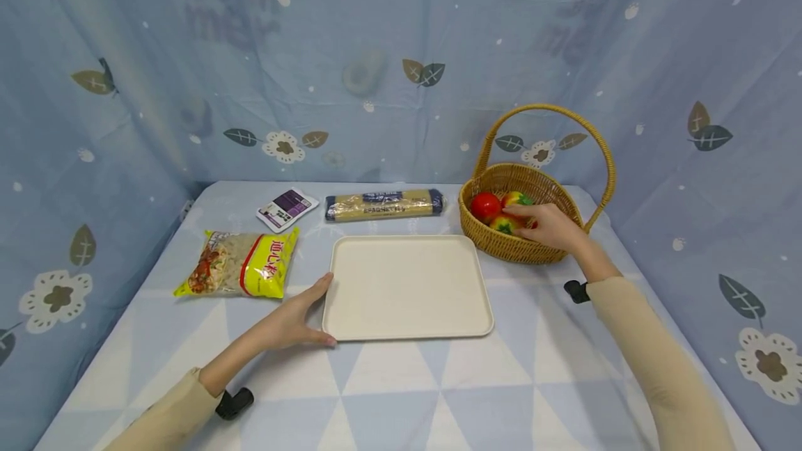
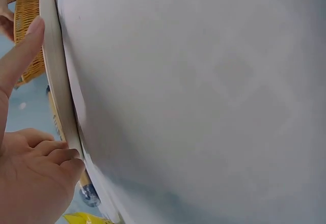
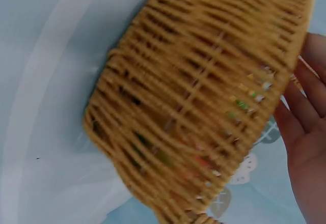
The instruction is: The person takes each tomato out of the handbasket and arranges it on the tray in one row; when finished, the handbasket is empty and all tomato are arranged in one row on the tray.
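Observation:
My left hand rests at the left side of a cream rectangular tray. Its thumb and fingers are spread apart along the near left corner, touching the edge; the left wrist view shows the fingertips against the tray's side. My right hand reaches over the rim of a wicker basket. Inside lie a red tomato and two red-and-yellow pieces with green tops, one farther back and one nearer. The right fingertips are by these two; contact cannot be made out. In the right wrist view, basket weave hides the fingertips.
Behind the tray lies a pack of spaghetti. A yellow-ended clear food bag and a small purple-and-white pouch lie at the left. The basket's tall handle arches above it. A patterned curtain hangs behind the table.

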### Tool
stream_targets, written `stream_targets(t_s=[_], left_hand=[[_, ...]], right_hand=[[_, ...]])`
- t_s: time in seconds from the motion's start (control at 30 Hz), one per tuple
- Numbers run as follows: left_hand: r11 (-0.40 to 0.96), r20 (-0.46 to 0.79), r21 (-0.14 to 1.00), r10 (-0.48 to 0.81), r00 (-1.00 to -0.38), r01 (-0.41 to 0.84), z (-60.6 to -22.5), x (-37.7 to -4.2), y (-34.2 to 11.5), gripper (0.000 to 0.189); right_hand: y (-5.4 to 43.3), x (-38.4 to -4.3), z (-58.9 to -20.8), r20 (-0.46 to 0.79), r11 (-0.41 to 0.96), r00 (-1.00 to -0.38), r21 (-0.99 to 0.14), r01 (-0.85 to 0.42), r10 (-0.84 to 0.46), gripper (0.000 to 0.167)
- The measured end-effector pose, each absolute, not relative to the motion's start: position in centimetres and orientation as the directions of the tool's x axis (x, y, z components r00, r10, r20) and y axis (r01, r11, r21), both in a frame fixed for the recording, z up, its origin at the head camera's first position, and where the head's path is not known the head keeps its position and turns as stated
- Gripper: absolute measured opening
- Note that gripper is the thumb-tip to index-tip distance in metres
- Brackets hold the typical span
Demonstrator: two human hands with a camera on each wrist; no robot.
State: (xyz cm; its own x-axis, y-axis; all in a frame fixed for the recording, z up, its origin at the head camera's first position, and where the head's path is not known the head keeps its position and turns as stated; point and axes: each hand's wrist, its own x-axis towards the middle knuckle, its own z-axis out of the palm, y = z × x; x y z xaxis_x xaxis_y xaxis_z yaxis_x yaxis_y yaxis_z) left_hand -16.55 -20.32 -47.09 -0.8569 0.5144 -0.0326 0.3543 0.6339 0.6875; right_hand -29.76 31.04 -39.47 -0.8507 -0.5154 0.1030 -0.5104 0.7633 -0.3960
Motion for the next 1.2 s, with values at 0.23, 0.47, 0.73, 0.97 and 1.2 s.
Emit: stream_targets(t_s=[0.23, 0.47, 0.73, 0.97, 1.2], left_hand=[[0.629, -0.028, 0.696, 0.506, -0.862, 0.347, -47.3, -16.7, -20.5, 0.118], [0.627, -0.029, 0.697, 0.511, -0.859, 0.349, -47.4, -16.6, -20.5, 0.117], [0.639, -0.044, 0.694, 0.499, -0.866, 0.333, -47.3, -16.6, -20.5, 0.117], [0.644, -0.052, 0.695, 0.489, -0.871, 0.32, -47.5, -16.7, -20.3, 0.118], [0.653, -0.076, 0.697, 0.476, -0.876, 0.294, -47.4, -16.6, -20.3, 0.118]], right_hand=[[32.1, -30.7, -40.1, 0.018, 0.786, -0.866, -0.412, -0.461, -0.499, 0.053], [32.4, -31.3, -40.6, -0.038, 0.806, -0.879, -0.419, -0.417, -0.475, 0.059], [32.4, -31.4, -40.9, -0.008, 0.81, -0.872, -0.375, -0.45, -0.489, 0.061], [32.9, -31.1, -40.9, -0.003, 0.827, -0.891, -0.374, -0.419, -0.453, 0.06], [33.3, -30.7, -40.5, 0.06, 0.802, -0.887, -0.404, -0.44, -0.457, 0.061]])
